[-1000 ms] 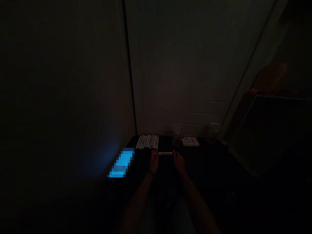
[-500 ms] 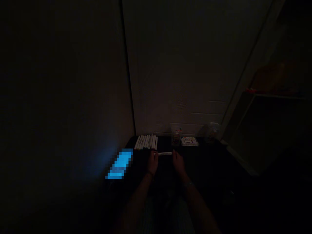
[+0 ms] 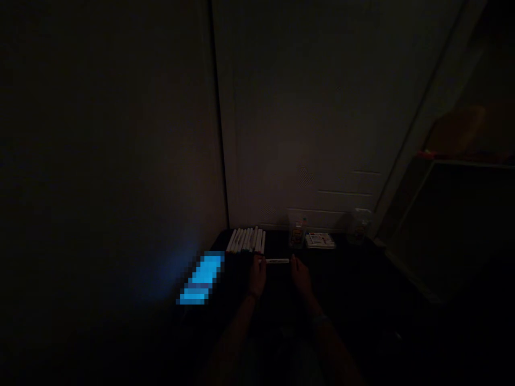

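Observation:
The scene is very dark. A white marker (image 3: 277, 261) lies level between my two hands above the dark tabletop. My left hand (image 3: 258, 276) is closed around the marker's left end. At its right end, my right hand (image 3: 301, 272) is closed, with thumb and fingers pinched at the tip; the exact contact is hard to see. Just beyond my left hand, several white markers (image 3: 246, 240) lie side by side in a slanting row.
A clear plastic container (image 3: 297, 234) stands at the back beside a flat white case (image 3: 320, 240). Another clear container (image 3: 359, 225) is farther right. A bright blue, pixelated screen (image 3: 201, 279) glows at the left. Walls rise behind and left of the dark table (image 3: 346, 284).
The whole view has shifted slightly, so everything appears a little lower and farther right. My hands keep about the same hold on the marker.

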Demonstrator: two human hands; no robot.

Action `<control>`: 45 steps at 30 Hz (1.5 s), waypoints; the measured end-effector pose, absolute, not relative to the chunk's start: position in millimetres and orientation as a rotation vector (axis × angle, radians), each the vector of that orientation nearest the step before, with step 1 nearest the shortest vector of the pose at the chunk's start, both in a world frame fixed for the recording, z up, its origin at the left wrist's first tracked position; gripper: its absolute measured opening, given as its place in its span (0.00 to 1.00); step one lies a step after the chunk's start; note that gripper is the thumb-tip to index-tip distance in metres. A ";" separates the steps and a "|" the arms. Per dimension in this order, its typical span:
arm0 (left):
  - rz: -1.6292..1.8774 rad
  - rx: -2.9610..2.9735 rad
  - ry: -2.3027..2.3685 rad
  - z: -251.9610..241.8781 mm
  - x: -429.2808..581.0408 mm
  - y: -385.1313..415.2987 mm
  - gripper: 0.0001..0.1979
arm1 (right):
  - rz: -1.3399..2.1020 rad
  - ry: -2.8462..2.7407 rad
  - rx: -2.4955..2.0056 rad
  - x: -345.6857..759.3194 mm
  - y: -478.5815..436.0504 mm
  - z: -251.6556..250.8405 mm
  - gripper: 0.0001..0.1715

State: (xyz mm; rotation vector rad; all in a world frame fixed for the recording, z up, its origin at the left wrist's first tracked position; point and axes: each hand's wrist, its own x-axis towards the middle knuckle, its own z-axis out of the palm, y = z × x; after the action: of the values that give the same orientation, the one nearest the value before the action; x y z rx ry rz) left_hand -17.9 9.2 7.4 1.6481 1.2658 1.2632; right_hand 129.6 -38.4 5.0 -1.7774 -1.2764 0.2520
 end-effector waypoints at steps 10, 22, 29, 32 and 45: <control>1.263 1.681 1.250 8.3 -17.7 8.3 0.14 | 0.281 -1.258 -1.861 126.2 -43.3 15.8 0.30; 1.304 1.606 1.267 9.8 -17.7 8.8 0.14 | 0.275 -1.303 -1.813 127.6 -41.5 12.9 0.33; 1.311 1.648 1.269 4.7 -16.3 8.7 0.15 | 0.245 -1.263 -1.879 127.8 -36.7 6.8 0.30; 1.283 1.669 1.256 2.1 -16.0 10.2 0.15 | 0.248 -1.263 -1.867 128.6 -34.9 4.9 0.30; 1.310 1.554 1.210 5.7 -17.9 10.5 0.17 | 0.248 -1.218 -1.874 125.4 -38.2 9.5 0.29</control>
State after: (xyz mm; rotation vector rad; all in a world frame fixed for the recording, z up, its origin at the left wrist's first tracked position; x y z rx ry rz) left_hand -17.9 10.5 5.7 1.5543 1.2100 1.3104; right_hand 125.4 -38.2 9.5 -1.8738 -1.2177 0.2481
